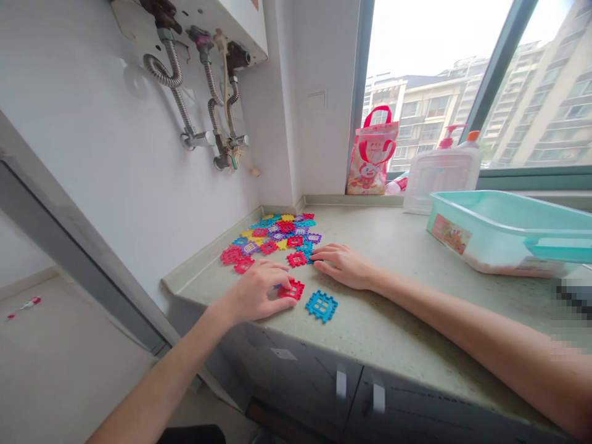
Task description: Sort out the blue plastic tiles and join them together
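Note:
My left hand (263,290) is near the counter's front edge, its thumb and fingers closed on a red notched plastic window tile (294,290). A bit of blue shows beside that tile under the fingers. A blue notched window tile (322,306) lies flat on the counter, just right of it. My right hand (346,265) rests low over the counter with fingers stretched out. Its fingertips touch the blue tiles (305,248) at the right side of a loose pile of red, blue, yellow and purple tiles (277,236). A red tile (296,259) lies between the hands.
A turquoise plastic basin (499,216) stands on the counter (370,228) at the right. Behind it is a clear pump bottle (441,172); a pink bag (371,157) leans by the window. Pipes (185,117) hang on the left wall, and cabinet doors (314,364) are below.

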`<state>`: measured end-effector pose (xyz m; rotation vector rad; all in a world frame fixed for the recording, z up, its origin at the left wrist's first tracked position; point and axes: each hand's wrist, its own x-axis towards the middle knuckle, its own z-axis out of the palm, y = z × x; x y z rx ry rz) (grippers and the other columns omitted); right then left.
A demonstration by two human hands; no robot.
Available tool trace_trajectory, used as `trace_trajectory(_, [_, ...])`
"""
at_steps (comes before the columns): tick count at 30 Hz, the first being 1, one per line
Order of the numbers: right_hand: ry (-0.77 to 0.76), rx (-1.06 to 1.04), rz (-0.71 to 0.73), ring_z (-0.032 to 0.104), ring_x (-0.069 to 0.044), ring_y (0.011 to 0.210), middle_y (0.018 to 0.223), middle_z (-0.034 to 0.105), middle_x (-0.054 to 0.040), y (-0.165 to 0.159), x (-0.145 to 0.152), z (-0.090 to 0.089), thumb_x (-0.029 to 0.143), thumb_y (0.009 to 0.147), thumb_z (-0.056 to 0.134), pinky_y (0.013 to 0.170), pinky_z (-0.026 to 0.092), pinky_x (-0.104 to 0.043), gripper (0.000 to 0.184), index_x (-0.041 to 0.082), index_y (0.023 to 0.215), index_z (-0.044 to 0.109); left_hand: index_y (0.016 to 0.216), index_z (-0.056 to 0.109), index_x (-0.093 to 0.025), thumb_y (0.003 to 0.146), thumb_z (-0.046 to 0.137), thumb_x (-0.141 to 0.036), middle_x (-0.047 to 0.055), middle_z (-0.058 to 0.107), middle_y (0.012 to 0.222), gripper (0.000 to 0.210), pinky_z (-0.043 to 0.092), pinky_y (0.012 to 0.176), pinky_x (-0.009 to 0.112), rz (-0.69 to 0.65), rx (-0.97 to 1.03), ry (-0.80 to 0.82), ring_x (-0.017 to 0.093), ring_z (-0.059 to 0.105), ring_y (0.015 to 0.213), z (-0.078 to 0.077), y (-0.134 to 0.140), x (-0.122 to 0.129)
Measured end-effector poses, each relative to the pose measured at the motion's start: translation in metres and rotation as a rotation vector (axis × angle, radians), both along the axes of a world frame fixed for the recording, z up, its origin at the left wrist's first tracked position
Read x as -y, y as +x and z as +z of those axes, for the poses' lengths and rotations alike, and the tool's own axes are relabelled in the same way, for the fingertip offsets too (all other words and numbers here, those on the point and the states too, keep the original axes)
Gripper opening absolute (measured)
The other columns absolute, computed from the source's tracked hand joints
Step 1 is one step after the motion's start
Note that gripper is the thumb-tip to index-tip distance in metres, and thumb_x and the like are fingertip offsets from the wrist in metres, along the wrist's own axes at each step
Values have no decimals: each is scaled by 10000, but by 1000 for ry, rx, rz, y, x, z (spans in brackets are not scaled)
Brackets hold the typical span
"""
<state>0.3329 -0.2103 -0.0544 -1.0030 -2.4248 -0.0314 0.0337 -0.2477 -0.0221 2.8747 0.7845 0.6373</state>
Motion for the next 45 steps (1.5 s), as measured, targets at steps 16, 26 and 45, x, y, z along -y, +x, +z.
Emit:
trace_trajectory(16, [-79, -44, 214, 581, -296, 1422, 1341, 767, -46, -23, 17, 3, 192, 1000, 608, 1193, 465, -543, 351, 286, 1301, 761, 757, 662, -209, 926, 702, -250, 26, 744, 953, 178, 487, 898, 372, 214, 51, -5, 214, 664, 935, -4, -8, -2])
trace_trajectory(26, [-155, -228, 343, 696, -267, 1258, 1246, 800, -94, -17, 34, 20, 341, 1015, 615, 1114, 523, -498, 238, 248, 1129, 802, 1002, 740, -237, 970, 663, -264, 102, 732, 1290, 87, 463, 1039, 535, 436, 61, 327, 342, 615, 1241, -11, -8, -25])
trace_trajectory(45, [69, 63, -43, 720, -284, 1146, 1250, 768, -127, 49, 34, 19, 331, 978, 638, 1000, 567, -469, 257, 225, 1174, 766, 1102, 817, -244, 970, 675, -459, 62, 773, 1019, 289, 507, 873, 351, -233, -154, 118, 213, 710, 913, 11, 86, -98])
